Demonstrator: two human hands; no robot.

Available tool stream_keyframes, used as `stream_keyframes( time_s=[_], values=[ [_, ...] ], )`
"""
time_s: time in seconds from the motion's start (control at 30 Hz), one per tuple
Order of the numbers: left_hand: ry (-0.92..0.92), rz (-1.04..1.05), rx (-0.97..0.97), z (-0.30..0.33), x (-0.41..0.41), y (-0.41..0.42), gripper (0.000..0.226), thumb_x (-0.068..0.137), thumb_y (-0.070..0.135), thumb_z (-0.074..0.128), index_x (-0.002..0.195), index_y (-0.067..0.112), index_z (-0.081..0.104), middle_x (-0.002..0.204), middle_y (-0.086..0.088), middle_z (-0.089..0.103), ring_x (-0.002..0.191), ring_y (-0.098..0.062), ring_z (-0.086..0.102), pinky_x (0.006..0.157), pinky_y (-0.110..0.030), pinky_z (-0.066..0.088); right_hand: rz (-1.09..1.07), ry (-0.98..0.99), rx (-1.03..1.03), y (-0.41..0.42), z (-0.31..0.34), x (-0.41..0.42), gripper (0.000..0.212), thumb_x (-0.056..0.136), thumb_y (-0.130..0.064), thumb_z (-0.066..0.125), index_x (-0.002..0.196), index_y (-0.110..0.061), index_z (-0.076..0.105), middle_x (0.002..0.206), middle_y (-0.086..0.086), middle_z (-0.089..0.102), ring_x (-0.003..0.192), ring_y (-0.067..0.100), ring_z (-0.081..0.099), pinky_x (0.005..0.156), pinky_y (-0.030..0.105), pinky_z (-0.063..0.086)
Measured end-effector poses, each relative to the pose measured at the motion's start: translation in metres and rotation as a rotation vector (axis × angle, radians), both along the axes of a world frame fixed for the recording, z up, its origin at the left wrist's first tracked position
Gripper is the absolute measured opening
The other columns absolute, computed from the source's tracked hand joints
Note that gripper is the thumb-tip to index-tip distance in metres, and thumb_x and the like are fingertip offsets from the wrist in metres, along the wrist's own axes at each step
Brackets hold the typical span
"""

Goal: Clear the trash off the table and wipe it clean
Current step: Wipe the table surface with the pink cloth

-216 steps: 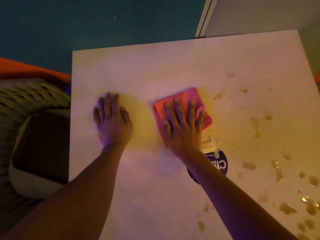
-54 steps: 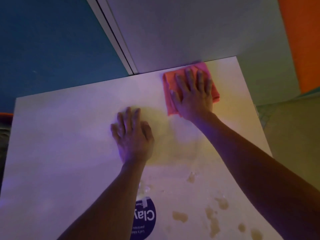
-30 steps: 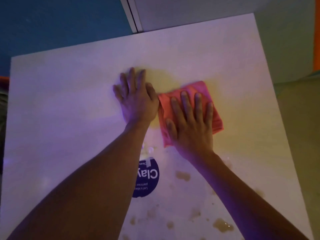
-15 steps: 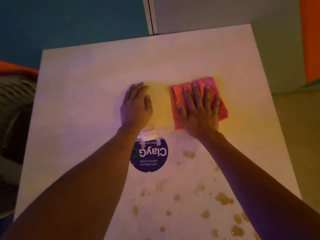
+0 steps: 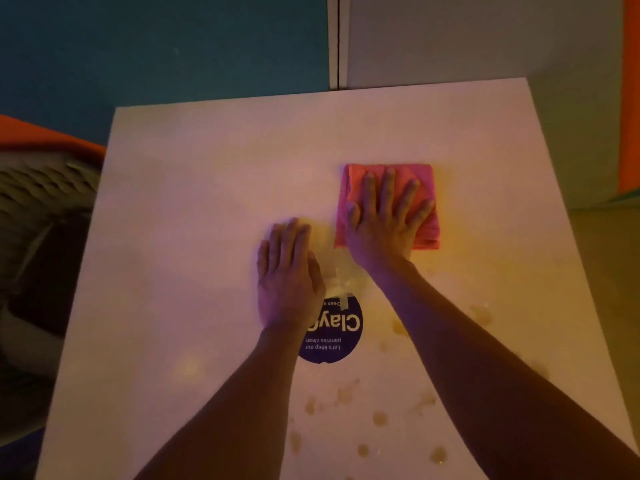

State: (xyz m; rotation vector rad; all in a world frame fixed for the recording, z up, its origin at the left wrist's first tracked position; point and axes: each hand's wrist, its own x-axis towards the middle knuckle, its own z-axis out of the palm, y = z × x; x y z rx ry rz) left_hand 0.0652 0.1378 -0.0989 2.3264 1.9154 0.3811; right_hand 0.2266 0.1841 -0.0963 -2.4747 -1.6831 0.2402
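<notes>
While our right hand (image 5: pixel 388 223) lies flat on the cloth (image 5: pixel 420 202) with its fingers spread out straight, pressing it down, our left hand (image 5: pixel 289 275) lies flat on the table (image 5: pixel 194 258) with its fingers straight and close together, holding nothing. The cloth is pink and folded into a square. It sits past the middle of the table, a bit toward the right edge and nearer the far edge than the near one. Our left hand is just beside it, partly over the round sticker (image 5: pixel 337 336) in the middle of the table.

Half a second ago the cloth was closer to our left hand and nearer the sticker. Now it has slid away, out toward the far right corner. A second before that it was right up by the far edge, so we think the cloth is going back and forth over the far half.

That far half looks clean now. No trash shows on the table, so that part seems done. But the spots (image 5: pixel 379 419) are not gone. Brown drips lie along the near edge and near the right edge, by our right arm. We think the cloth must come back toward us next to wipe those up. The job looks about half done.
</notes>
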Motion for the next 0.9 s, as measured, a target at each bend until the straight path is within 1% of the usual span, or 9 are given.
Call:
stream_keyframes(
  time_s=[0.1, 0.2, 0.37, 0.47, 0.6, 0.67, 0.73, 0.8, 0.9],
  values=[
    [0.003, -0.001, -0.001, 0.002, -0.001, -0.001, 0.052, 0.097, 0.022, 0.042, 0.148, 0.016, 0.045, 0.159, -0.001, 0.037, 0.151, -0.025, 0.025, 0.122, -0.044, 0.022, 0.150, -0.041, 0.026, -0.032, -0.001, -0.009, 0.061, 0.102, -0.050, 0.025, 0.157, -0.024, 0.027, 0.165, 0.010, 0.022, 0.150, 0.047, 0.011, 0.116, 0.069, 0.006],
    [-0.015, -0.007, -0.009, 0.003, -0.001, 0.000, 0.053, 0.097, 0.022, 0.040, 0.149, 0.015, 0.045, 0.159, -0.002, 0.037, 0.152, -0.025, 0.023, 0.122, -0.045, 0.022, 0.190, -0.079, 0.061, -0.038, -0.004, 0.002, 0.058, 0.103, -0.052, 0.032, 0.155, -0.027, 0.034, 0.163, 0.006, 0.028, 0.150, 0.043, 0.018, 0.117, 0.066, 0.011],
    [-0.017, -0.003, -0.026, 0.003, 0.001, 0.004, 0.053, 0.098, 0.024, 0.037, 0.149, 0.016, 0.044, 0.160, -0.002, 0.036, 0.152, -0.027, 0.023, 0.123, -0.046, 0.021, 0.127, -0.062, 0.071, 0.003, -0.007, 0.018, 0.058, 0.102, -0.052, 0.030, 0.154, -0.029, 0.034, 0.163, 0.005, 0.028, 0.149, 0.043, 0.019, 0.117, 0.067, 0.009],
    [-0.014, -0.008, -0.030, 0.003, 0.001, 0.005, 0.053, 0.097, 0.023, 0.039, 0.150, 0.016, 0.044, 0.160, -0.002, 0.035, 0.152, -0.027, 0.023, 0.122, -0.047, 0.021, 0.096, -0.067, 0.064, 0.008, -0.010, 0.017, 0.057, 0.103, -0.052, 0.029, 0.155, -0.029, 0.032, 0.163, 0.005, 0.027, 0.150, 0.043, 0.018, 0.117, 0.067, 0.009],
    [0.002, -0.019, -0.042, 0.002, -0.003, 0.005, 0.053, 0.098, 0.025, 0.037, 0.151, 0.016, 0.041, 0.161, -0.002, 0.033, 0.152, -0.027, 0.021, 0.122, -0.046, 0.020, 0.118, -0.092, 0.050, -0.023, -0.008, 0.023, 0.058, 0.103, -0.053, 0.029, 0.156, -0.030, 0.030, 0.165, 0.003, 0.024, 0.151, 0.039, 0.017, 0.119, 0.063, 0.011],
    [0.000, -0.019, -0.048, 0.003, -0.002, 0.006, 0.052, 0.101, 0.027, 0.037, 0.152, 0.016, 0.040, 0.161, -0.002, 0.033, 0.152, -0.027, 0.021, 0.122, -0.047, 0.020, 0.056, -0.125, 0.043, -0.052, -0.005, 0.036, 0.058, 0.103, -0.053, 0.027, 0.157, -0.030, 0.027, 0.165, 0.003, 0.022, 0.152, 0.038, 0.016, 0.119, 0.062, 0.011],
    [-0.009, -0.009, -0.053, 0.005, 0.002, 0.005, 0.052, 0.103, 0.033, 0.036, 0.151, 0.016, 0.041, 0.161, -0.002, 0.033, 0.152, -0.027, 0.021, 0.122, -0.047, 0.020, -0.008, -0.144, 0.039, -0.082, -0.003, 0.044, 0.059, 0.103, -0.052, 0.028, 0.157, -0.028, 0.027, 0.165, 0.005, 0.021, 0.151, 0.038, 0.016, 0.119, 0.062, 0.011],
    [-0.021, -0.007, -0.050, 0.008, 0.004, 0.005, 0.054, 0.103, 0.041, 0.037, 0.150, 0.015, 0.043, 0.159, -0.004, 0.036, 0.151, -0.029, 0.024, 0.122, -0.048, 0.022, 0.001, -0.158, 0.033, -0.101, -0.003, 0.046, 0.060, 0.102, -0.052, 0.029, 0.157, -0.027, 0.028, 0.165, 0.006, 0.022, 0.151, 0.039, 0.017, 0.119, 0.062, 0.011],
    [-0.019, -0.009, -0.019, 0.010, 0.004, 0.005, 0.059, 0.101, 0.049, 0.041, 0.147, 0.013, 0.047, 0.157, -0.005, 0.040, 0.150, -0.030, 0.028, 0.121, -0.047, 0.023, 0.026, -0.165, 0.025, -0.093, -0.004, 0.055, 0.060, 0.102, -0.053, 0.028, 0.157, -0.028, 0.028, 0.164, 0.006, 0.024, 0.151, 0.040, 0.017, 0.119, 0.063, 0.010]
  ],
)
